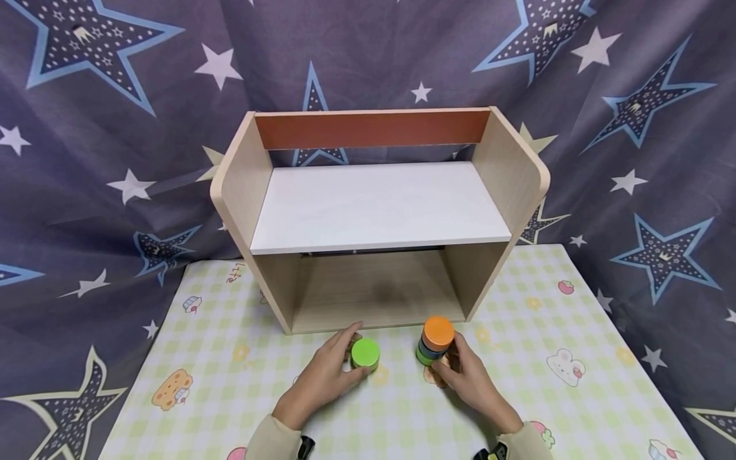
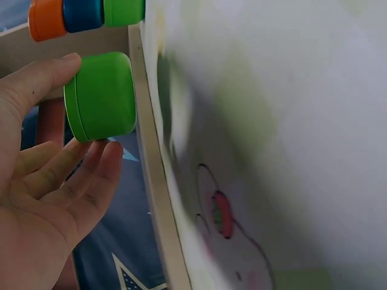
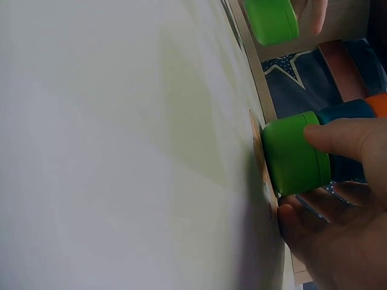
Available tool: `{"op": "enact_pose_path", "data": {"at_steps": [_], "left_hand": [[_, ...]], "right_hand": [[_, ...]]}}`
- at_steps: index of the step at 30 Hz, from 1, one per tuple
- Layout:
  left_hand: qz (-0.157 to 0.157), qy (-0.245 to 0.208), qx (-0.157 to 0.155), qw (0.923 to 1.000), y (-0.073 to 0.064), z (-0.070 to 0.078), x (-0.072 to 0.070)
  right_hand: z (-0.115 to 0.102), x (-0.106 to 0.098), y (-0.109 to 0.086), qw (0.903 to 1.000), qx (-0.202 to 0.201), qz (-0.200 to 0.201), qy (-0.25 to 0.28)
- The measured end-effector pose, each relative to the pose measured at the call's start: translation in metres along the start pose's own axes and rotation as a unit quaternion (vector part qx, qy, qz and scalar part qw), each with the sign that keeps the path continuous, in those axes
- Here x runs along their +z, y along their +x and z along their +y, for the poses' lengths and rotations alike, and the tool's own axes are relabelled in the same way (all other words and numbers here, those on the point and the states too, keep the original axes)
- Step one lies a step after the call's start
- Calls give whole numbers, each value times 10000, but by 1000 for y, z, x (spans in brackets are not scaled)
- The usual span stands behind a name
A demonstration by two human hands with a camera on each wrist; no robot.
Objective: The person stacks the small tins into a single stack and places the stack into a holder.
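A small round green tin (image 1: 365, 353) with a lid seam is between the thumb and fingers of my left hand (image 1: 329, 370). In the left wrist view the thumb presses one side of this tin (image 2: 101, 96) and fingertips touch the other. Whether its base touches the cloth is unclear. To the right stands a stack of similar tins: orange (image 1: 439, 332) on top, blue (image 1: 431, 351) in the middle, green (image 3: 296, 154) at the bottom. My right hand (image 1: 473, 378) holds the stack low down, thumb on the bottom green tin, the other fingers partly hidden behind.
Just behind the hands stands a wooden two-level shelf with a white upper board (image 1: 379, 204) and a brown back rail (image 1: 374, 130). A checked, printed cloth (image 1: 218, 396) covers the table. A dark star-patterned curtain (image 1: 69, 211) hangs around the back and sides.
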State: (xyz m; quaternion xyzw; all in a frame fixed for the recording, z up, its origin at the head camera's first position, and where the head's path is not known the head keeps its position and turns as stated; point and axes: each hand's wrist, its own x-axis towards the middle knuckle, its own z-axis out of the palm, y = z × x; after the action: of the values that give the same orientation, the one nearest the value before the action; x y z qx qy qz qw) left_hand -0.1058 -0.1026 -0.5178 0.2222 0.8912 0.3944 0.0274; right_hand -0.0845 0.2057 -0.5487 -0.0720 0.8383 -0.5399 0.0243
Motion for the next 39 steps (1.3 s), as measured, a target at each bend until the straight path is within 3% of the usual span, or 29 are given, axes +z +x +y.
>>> {"op": "enact_pose_path", "data": {"at_steps": [8,19,24,30,39], "left_hand": [[12,78,215,9997,6,12,-6],[17,248,422,9988,16,25,-12],[19,280,512,9983,20,28,-15],[-40,202,561,9982,23,32,-17],[-75,139,540,9984,27,37,-20]], "right_hand": [[1,0,0,9999,-118,46,-97],[-1,1,1,9999,124,41,-2],[-20,0,-1,9998,160,76,-78],[-2,0,0,9999,100,26,-47],[-1,-1,0,10000,51,33,14]]}}
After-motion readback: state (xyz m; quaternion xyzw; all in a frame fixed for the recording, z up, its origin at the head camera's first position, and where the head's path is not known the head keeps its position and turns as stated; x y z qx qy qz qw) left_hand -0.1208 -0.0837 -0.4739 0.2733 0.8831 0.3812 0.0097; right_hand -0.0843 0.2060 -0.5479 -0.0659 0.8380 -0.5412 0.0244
